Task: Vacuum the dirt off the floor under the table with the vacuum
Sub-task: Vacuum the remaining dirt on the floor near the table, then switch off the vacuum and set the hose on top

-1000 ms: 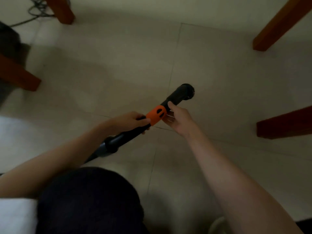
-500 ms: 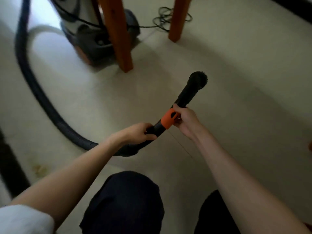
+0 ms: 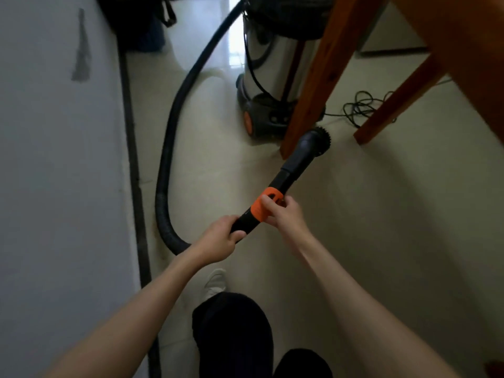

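A black vacuum wand [image 3: 293, 166] with an orange collar [image 3: 263, 204] points up and right across the pale tiled floor [image 3: 381, 214]. Its round brush head [image 3: 319, 139] sits close to a wooden table leg [image 3: 308, 99]. My left hand [image 3: 219, 242] grips the wand's lower end. My right hand [image 3: 282, 214] holds the orange collar, thumb on top. A black ribbed hose [image 3: 166, 173] loops from the wand back to the steel canister vacuum [image 3: 268, 77], which stands behind the leg.
A grey wall [image 3: 60, 186] with a dark skirting strip runs along the left. A second table leg [image 3: 395, 102] slants at right, with a coiled black cable [image 3: 360, 106] behind it. My dark trouser legs and a white shoe [image 3: 215, 283] are below.
My view swung left and lifted, bringing the wall, canister and hose into sight. The brush head now sits beside a table leg. Both hands kept their hold on the wand.
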{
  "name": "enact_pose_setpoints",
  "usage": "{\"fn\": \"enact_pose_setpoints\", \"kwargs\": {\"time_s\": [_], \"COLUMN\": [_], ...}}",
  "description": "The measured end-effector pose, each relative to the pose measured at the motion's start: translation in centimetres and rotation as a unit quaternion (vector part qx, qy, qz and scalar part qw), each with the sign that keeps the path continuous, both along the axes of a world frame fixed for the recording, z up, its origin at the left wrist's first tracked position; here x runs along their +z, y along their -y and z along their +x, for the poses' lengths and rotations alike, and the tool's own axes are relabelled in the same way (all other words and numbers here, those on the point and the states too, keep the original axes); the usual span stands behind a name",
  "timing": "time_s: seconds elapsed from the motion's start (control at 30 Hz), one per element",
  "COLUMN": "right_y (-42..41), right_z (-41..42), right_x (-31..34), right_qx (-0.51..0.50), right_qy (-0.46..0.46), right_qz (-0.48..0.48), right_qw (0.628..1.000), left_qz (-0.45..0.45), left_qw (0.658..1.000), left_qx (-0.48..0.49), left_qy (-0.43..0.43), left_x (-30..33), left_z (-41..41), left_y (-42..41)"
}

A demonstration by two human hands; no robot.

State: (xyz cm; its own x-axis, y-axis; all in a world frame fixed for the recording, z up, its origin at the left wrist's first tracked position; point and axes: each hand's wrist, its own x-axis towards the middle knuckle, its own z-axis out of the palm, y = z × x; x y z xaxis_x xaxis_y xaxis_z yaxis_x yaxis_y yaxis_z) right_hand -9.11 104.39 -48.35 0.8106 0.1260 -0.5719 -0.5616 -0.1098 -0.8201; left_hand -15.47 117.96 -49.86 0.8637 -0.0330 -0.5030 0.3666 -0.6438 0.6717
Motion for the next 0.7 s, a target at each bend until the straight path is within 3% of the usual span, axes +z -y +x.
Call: {"fn": "enact_pose_setpoints", "kwargs": {"time_s": [0.17, 0.43, 0.57, 0.7], "right_y": [-3.4, -8.7, -11.1, -13.0], "right_z": [1.9, 10.0, 14.4, 17.4], "right_x": [9.0, 26.1, 33.0, 37.2], "right_qx": [0.023, 0.073, 0.073, 0.080], "right_qy": [0.036, 0.080, 0.072, 0.101], "right_qz": [-0.051, -0.041, -0.040, -0.028], "right_qw": [0.998, 0.993, 0.994, 0.991], "left_qz": [-0.030, -0.131, -0.128, -0.101], "left_qw": [0.998, 0.989, 0.991, 0.994], "left_qx": [0.047, 0.073, 0.027, 0.034], "left_qy": [0.016, 0.008, -0.037, 0.008], "left_x": [8.5, 24.0, 29.0, 32.7], "left_z": [1.5, 7.8, 10.8, 14.2], "left_y": [-2.1, -7.8, -11.0, -12.8]}}
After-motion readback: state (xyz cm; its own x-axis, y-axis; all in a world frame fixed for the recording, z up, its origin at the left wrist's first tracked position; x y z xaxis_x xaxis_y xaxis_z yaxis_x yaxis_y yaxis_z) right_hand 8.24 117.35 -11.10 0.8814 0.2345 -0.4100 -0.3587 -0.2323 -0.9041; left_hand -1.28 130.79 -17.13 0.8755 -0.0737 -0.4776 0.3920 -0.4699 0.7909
